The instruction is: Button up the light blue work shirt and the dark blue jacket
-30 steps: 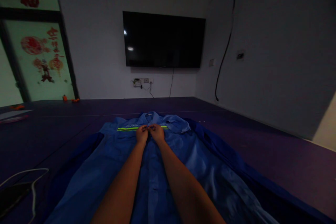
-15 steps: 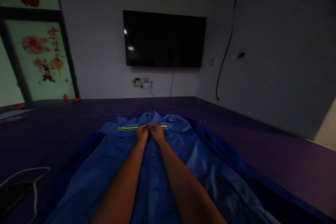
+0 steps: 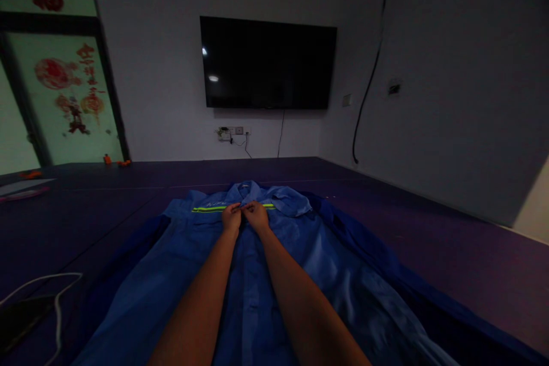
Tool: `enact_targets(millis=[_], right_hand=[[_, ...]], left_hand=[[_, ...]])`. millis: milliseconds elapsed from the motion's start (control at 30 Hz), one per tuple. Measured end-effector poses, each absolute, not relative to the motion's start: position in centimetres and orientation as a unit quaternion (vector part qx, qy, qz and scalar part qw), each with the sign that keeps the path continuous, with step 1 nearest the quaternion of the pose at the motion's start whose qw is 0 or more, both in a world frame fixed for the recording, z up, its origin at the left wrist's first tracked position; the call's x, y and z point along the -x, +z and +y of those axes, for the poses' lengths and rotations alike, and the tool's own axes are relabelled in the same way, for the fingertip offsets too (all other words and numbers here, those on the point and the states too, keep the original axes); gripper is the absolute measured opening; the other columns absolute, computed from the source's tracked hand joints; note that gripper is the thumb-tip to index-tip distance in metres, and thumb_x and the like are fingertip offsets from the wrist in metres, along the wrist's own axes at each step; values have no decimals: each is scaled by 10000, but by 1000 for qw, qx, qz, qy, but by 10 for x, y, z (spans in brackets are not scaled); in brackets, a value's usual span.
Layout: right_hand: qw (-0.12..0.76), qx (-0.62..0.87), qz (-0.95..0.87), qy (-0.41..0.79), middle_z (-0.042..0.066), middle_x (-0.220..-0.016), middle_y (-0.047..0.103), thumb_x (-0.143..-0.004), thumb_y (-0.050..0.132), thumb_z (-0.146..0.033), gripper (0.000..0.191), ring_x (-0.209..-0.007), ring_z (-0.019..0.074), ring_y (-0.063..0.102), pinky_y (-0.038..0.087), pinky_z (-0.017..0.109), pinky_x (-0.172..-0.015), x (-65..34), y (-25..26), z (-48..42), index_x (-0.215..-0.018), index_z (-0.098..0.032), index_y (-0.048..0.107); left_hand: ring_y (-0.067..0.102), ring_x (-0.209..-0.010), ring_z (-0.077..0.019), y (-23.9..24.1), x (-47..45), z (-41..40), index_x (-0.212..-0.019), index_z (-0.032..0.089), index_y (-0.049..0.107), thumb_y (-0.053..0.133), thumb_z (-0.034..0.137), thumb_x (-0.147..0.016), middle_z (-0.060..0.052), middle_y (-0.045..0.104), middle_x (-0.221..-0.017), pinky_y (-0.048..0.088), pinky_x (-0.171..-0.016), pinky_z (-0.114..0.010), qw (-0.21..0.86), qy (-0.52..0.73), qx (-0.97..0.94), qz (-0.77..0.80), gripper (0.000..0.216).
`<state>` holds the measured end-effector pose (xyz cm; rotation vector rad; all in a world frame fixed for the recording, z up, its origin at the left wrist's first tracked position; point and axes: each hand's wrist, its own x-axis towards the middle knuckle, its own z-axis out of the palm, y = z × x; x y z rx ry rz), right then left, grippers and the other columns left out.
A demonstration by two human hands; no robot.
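Note:
A blue work shirt [image 3: 300, 257] with a yellow-green stripe across the chest lies spread out, its collar [image 3: 245, 190] at the far end. My left hand [image 3: 232, 217] pinches the front edge of the shirt at stripe height, just below the collar. Close beside it, my right hand [image 3: 256, 216] pinches the same front opening from the other side. The fingertips of both hands nearly meet, and whatever small part lies between them is hidden. Darker blue cloth [image 3: 364, 240] shows under the shirt on both sides.
Purple matting [image 3: 429, 229] covers the floor. A dark flat device [image 3: 26, 320] and a white cable [image 3: 58, 320] lie at the lower left. Small orange objects [image 3: 124, 163] sit by the door. A television [image 3: 270, 63] hangs on the far wall, and a black cable [image 3: 369, 83] hangs at right.
Both hands stay at the same spot on the shirt front. Only slight finger movement shows; the shirt lies as before.

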<state>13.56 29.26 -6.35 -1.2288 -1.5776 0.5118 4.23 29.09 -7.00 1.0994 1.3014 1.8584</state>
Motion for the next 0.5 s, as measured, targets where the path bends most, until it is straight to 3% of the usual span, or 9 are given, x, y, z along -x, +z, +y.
enact_targets(millis=[500], right_hand=[[502,535,-660,162,-6,-620,628,-725,564,-311,148,-583,118,577,392,189,-525,-136,-57,283,-746,-189,645]], left_hand=[[581,-588,-127,-65,-43,284,-801,133,676,554,122,-580,-18,642,-629,459,-573,-227,308,689,-425,500,252]])
